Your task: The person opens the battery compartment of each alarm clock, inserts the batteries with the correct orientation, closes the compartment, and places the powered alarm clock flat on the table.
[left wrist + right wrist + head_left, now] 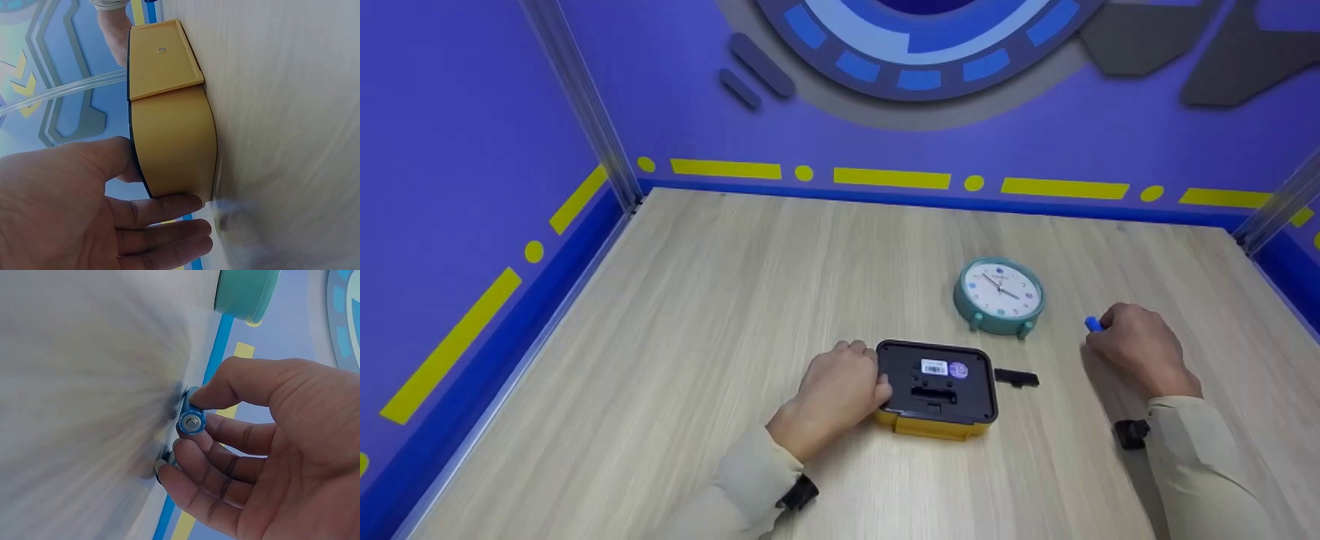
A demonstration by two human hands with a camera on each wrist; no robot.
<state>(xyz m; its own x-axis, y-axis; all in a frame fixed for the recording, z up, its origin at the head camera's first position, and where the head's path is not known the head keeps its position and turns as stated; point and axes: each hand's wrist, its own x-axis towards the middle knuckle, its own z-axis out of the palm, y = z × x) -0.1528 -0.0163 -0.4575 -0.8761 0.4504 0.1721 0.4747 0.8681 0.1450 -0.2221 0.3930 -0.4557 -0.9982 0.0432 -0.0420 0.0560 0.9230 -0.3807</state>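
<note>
A yellow box-shaped device (941, 426) lies with its black back (900, 382) upward and an uncovered battery slot (934, 394) in it. My left hand (836, 390) grips its left end; in the left wrist view the thumb (121, 157) is at the black edge and the index finger (160, 208) lies along the yellow side. Right of the device is a small black cover (1017, 377). Further right, my right hand (1141, 346) pinches a blue battery (192, 422) close to the tabletop. Beneath its lower fingers a small dark thing (160, 475) is mostly hidden.
A round teal clock (1000, 292) lies face up behind the device, between the two hands. Blue-purple panels (885, 135) border the wooden table (720, 300) at the back and both sides.
</note>
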